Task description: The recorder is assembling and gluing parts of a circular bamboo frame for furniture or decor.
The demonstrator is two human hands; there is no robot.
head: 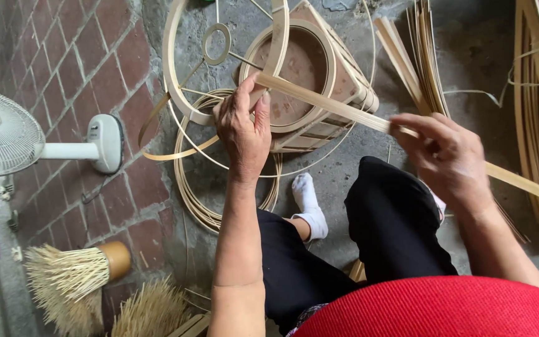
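Observation:
A long flat bamboo strip (pixel 332 106) runs from upper middle down to the right edge. My left hand (pixel 242 128) pinches its near end against the round bamboo frame (pixel 176 81). My right hand (pixel 447 156) grips the same strip farther right, fingers closed over it. Behind the left hand, a wooden mould block (pixel 304 78) carries a bamboo hoop around its round top. A thin wire ring (pixel 216 43) with spokes sits inside the frame. Coiled bamboo strips (pixel 188 181) lie on the floor under the frame.
A white floor fan (pixel 7 134) stands at the left on red brick paving. Two bamboo whisk brushes (pixel 73 278) lie at lower left. Bundles of bamboo strips (pixel 422 62) lie at top right and along the right edge. My black-trousered legs and white sock (pixel 307 203) are below.

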